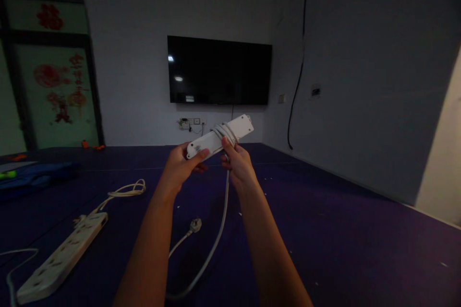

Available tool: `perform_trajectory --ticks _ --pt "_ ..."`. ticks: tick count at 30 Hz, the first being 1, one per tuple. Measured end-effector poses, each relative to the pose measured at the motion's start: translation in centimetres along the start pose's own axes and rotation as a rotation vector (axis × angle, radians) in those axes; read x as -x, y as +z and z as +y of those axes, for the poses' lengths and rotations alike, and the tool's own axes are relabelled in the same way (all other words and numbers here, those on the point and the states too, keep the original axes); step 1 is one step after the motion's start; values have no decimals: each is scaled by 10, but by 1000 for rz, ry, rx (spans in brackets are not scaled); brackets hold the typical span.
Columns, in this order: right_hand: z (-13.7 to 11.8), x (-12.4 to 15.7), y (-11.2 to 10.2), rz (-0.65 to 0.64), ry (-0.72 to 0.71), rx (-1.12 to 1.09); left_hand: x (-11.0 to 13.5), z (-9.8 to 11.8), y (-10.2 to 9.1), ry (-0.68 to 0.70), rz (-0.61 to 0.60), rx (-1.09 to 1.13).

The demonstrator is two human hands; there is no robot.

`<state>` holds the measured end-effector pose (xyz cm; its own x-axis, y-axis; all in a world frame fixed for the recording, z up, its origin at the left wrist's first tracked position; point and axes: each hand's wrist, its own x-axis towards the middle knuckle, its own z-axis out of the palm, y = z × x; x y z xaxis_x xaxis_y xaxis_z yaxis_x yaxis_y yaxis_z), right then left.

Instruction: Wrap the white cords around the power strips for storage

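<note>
A white power strip (245, 125) is held up in front of me, tilted with its right end higher and its screwed underside toward me. My left hand (181, 165) grips its lower left end, thumb on top. Several turns of its pale power cord (220, 230) are wound around the strip's middle. My right hand (239, 162) pinches the cord against the strip there, thumb on the windings. From that hand the cord hangs down and curves along the floor. A plug (195, 225) lies on the floor between my forearms, on a pale cord partly hidden by my left arm.
A second power strip (68, 254) with a looped cord (129, 190) lies on the purple floor (334, 240) at left. Beyond it is a dark blue cloth (39, 173). A television (219, 71) hangs on the far wall above sockets (190, 123). Black cable (298, 86) dangles at right.
</note>
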<state>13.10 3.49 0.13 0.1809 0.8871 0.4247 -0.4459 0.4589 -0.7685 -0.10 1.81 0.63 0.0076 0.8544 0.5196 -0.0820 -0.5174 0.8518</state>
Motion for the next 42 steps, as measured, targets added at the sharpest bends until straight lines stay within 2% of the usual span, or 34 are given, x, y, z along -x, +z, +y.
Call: perform_trajectory --ticks 5,10,13,18,26,30,33,36,42 --pt "-1 -2 -1 -53 53 2 3 2 2 43 72 7" --pt "-5 -1 -2 -101 91 -46 -3 -4 1 181 93 -54" --pt "-6 0 -2 -108 100 -34 -5 -6 -1 312 122 -178" --pt "-5 3 -2 -133 127 16 -5 -6 -6 525 241 -493" --pt "-6 4 3 -57 155 114 -12 -21 -19 834 164 -743" --pt "-7 4 4 -81 151 85 -15 -24 -21 936 163 -795" --pt "-7 4 3 -86 141 64 -14 -23 -20 898 168 -773" --pt "-4 2 1 -89 96 26 -11 -19 -17 765 178 -641" --pt "0 -2 -3 -129 37 -41 -8 -8 -7 267 188 -74"
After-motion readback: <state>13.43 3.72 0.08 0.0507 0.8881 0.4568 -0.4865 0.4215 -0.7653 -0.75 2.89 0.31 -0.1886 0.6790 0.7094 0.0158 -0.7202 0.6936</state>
